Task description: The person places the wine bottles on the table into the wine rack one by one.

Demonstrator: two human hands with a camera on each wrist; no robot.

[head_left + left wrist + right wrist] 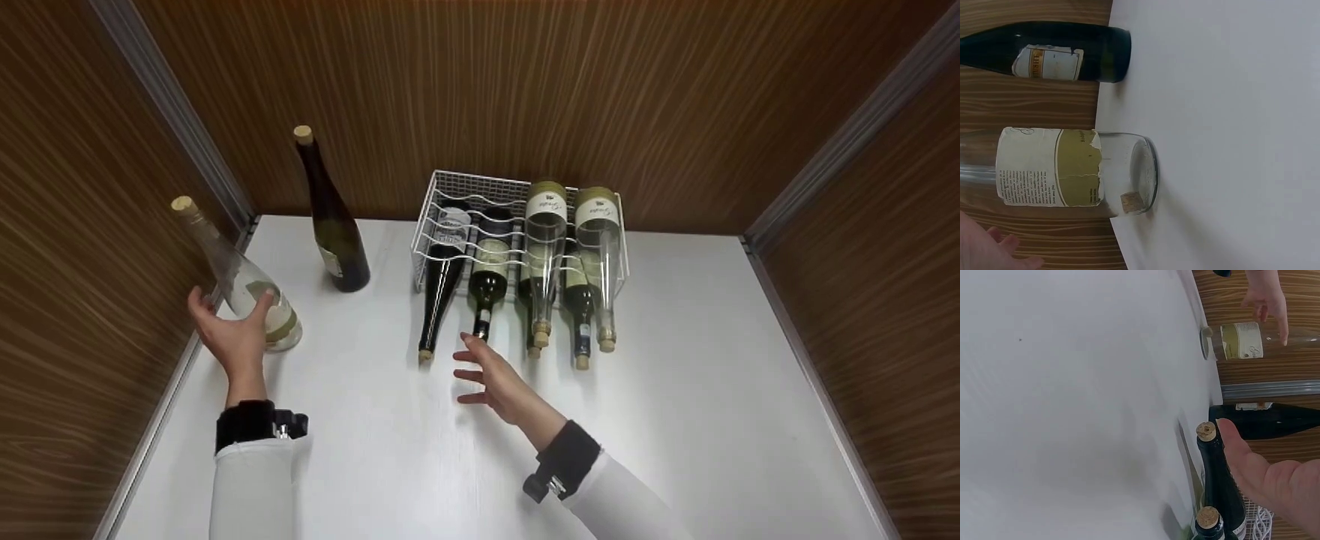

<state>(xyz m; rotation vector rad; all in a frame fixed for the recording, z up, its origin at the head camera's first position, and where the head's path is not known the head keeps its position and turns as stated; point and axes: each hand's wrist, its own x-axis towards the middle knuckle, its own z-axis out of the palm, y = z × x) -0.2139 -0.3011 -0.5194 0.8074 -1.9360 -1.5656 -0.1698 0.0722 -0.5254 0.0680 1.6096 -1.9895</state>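
A clear corked bottle (pixel 238 279) with a torn white-and-gold label stands upright on the white table at the left. My left hand (pixel 236 337) is right beside it, thumb and fingers spread to either side. In the left wrist view, a loose cork (pixel 1131 202) lies inside the bottle near its base. My right hand (pixel 504 386) hovers in front of a white wire rack (pixel 480 182), fingers spread and holding nothing. Nearest to it are the necks of the racked bottles, among them a dark corked bottle (pixel 441 281) and a green bottle (pixel 490 277).
A tall dark corked bottle (pixel 335 232) stands upright between the clear bottle and the rack. Two clear bottles (pixel 546 225) lie on the rack's upper level, above several dark ones, necks toward me. Wood-grain panels (pixel 375 82) enclose the table (pixel 697 360) at back and sides.
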